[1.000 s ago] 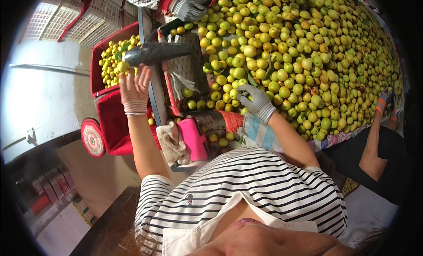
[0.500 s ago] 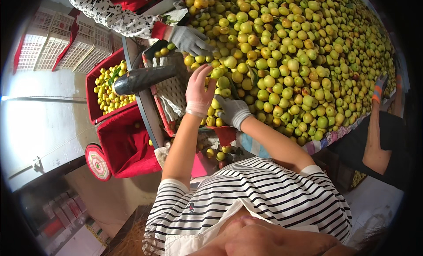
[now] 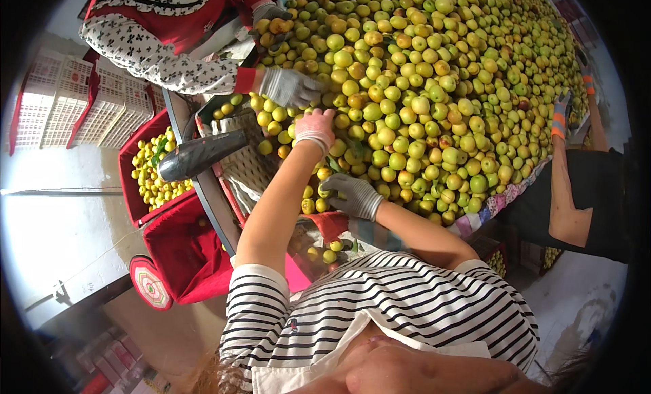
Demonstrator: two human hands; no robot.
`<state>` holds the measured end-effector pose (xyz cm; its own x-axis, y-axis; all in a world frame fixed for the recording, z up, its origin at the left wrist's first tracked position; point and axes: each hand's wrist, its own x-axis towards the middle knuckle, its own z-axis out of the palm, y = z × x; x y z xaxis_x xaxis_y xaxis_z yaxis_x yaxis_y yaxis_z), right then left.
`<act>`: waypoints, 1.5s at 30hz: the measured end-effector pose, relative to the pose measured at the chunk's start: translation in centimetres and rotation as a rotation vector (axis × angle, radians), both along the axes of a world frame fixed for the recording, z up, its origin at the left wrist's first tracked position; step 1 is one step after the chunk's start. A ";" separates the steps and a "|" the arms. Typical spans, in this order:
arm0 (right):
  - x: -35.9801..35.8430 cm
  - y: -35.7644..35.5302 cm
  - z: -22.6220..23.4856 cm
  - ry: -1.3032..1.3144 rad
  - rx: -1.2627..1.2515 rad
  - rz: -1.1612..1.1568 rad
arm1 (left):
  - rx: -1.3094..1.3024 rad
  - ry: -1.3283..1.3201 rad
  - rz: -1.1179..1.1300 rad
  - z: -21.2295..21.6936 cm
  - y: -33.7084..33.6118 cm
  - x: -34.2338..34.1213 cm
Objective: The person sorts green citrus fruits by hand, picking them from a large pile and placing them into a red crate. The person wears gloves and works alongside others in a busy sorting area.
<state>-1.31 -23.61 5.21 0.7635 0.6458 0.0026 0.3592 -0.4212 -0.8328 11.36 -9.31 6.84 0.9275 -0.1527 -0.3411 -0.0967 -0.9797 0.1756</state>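
Observation:
A large heap of round green-yellow fruits (image 3: 407, 116) lies in front of me. My left hand (image 3: 315, 130), in a thin pale glove, reaches into its near left side. Its fingers are apart and bent down over the fruits, and the tips are partly hidden. Closer to me, my right hand (image 3: 354, 196), in a grey knit glove, rests against fruits at the heap's edge. Its fingers are loosely curved and point left; no fruit shows firmly gripped in either hand. Just beyond my left hand, another person's grey-gloved hand (image 3: 290, 87) touches the heap.
A dark tapered chute (image 3: 203, 153) juts out left of a woven-sided basket (image 3: 247, 170). Beyond a metal rail are a red bin of fruit (image 3: 129, 165) and a red cloth-lined bin (image 3: 186, 248). Pale crates (image 3: 57, 99) stack far left. Another person's arm (image 3: 561, 180) reaches in at right.
The view has shifted. My left hand has lowered onto the fruits, its fingers now bent down. My right hand has drawn slightly toward me. The neighbour's second gloved hand has come into view.

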 end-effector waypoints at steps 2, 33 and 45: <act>0.2 -1.1 0.4 0.161 -0.054 -0.081 | -0.008 0.043 0.042 0.6 0.4 -0.9; 6.4 3.6 5.4 0.071 -0.104 -0.001 | -1.943 0.840 0.802 -2.9 8.5 -14.6; 13.4 4.7 8.3 0.014 -0.305 -0.404 | -2.443 0.714 1.076 -3.1 10.5 -14.2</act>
